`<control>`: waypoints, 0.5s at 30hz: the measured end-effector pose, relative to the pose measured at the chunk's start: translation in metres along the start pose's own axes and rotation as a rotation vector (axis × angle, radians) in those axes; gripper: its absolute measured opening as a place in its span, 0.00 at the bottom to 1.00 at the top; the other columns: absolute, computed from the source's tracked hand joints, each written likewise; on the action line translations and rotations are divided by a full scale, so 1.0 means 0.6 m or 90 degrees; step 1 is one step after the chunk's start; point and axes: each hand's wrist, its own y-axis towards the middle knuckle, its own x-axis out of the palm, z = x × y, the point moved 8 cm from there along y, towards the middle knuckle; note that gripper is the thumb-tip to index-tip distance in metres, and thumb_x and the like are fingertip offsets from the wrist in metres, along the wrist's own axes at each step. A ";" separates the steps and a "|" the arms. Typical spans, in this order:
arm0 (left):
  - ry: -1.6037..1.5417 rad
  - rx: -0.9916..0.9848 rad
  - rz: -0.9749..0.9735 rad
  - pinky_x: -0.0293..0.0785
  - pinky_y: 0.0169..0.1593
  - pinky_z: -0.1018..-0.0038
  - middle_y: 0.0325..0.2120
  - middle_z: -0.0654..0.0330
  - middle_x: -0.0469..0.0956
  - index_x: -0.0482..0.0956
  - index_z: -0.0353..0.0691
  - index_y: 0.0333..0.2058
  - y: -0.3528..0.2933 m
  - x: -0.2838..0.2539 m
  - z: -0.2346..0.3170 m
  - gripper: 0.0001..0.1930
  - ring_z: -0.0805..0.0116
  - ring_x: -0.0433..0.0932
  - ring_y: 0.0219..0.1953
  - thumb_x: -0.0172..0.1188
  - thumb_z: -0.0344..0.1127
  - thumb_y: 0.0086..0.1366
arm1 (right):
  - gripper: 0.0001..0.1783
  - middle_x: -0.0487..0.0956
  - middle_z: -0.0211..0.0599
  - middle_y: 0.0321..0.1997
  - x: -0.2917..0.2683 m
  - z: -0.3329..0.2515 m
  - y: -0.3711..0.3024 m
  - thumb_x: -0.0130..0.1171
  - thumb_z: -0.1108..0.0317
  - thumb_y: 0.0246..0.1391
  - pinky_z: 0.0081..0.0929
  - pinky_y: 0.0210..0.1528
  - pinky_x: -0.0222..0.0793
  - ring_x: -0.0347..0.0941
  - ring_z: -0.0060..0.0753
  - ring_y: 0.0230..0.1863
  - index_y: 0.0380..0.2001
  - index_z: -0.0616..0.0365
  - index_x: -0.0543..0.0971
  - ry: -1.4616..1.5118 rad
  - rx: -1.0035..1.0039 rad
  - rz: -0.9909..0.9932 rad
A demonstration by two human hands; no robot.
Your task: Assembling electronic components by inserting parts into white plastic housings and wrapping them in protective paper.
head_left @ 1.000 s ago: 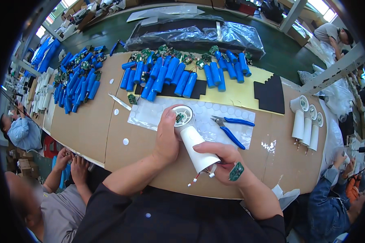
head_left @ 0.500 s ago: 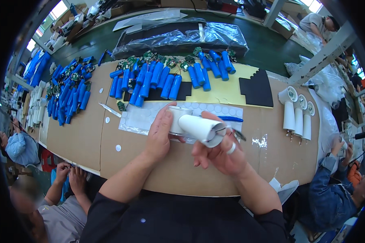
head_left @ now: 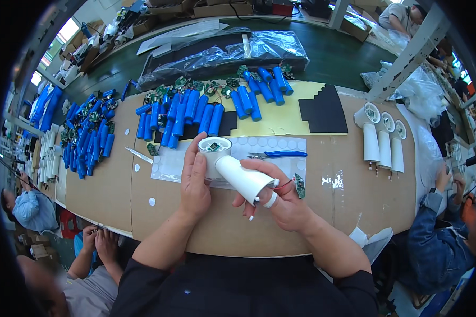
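Observation:
Between my hands I hold a white plastic housing [head_left: 243, 178], a tube joined to a round cup-like head. Inside the head's open face sits a green circuit board [head_left: 214, 145]. My left hand [head_left: 195, 177] grips the head from the left side. Around the tube's lower end my right hand [head_left: 285, 203] is closed, a white band on one finger. A small green circuit board [head_left: 300, 186] dangles on a red wire beside that hand. Blue-handled pliers [head_left: 284, 154] lie just beyond, on a sheet of round clear stickers [head_left: 169, 166].
Blue cylindrical batteries with circuit boards [head_left: 195, 108] lie in a row on yellow and black foam [head_left: 325, 113]. Another pile of blue batteries [head_left: 90, 134] is at the left. Three white housings [head_left: 371, 140] stand at the right. People [head_left: 439, 238] work on both sides.
The housing has turned so its head faces up, showing the board inside. The small board on the wire has swung into clearer view, and the pliers are less covered.

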 end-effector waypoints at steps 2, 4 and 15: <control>-0.023 0.015 0.004 0.64 0.62 0.72 0.58 0.56 0.69 0.55 0.38 0.69 -0.002 -0.002 0.004 0.26 0.70 0.69 0.58 0.39 0.44 0.78 | 0.28 0.74 0.40 0.55 0.003 0.002 -0.002 0.52 0.69 0.68 0.24 0.43 0.77 0.78 0.27 0.47 0.69 0.54 0.61 -0.017 -0.001 0.005; -0.049 0.031 0.015 0.65 0.64 0.64 0.59 0.54 0.69 0.53 0.38 0.70 -0.001 -0.005 -0.001 0.28 0.63 0.70 0.61 0.39 0.46 0.78 | 0.26 0.74 0.38 0.55 0.008 -0.002 -0.008 0.52 0.73 0.67 0.24 0.44 0.77 0.77 0.26 0.47 0.67 0.55 0.64 -0.131 -0.048 0.001; -0.189 -0.228 -0.145 0.69 0.60 0.66 0.54 0.55 0.74 0.64 0.36 0.62 -0.031 0.035 -0.034 0.29 0.66 0.74 0.55 0.48 0.52 0.72 | 0.35 0.78 0.42 0.36 0.022 -0.022 -0.006 0.56 0.87 0.44 0.33 0.38 0.74 0.77 0.45 0.36 0.57 0.48 0.77 -0.614 -0.253 0.027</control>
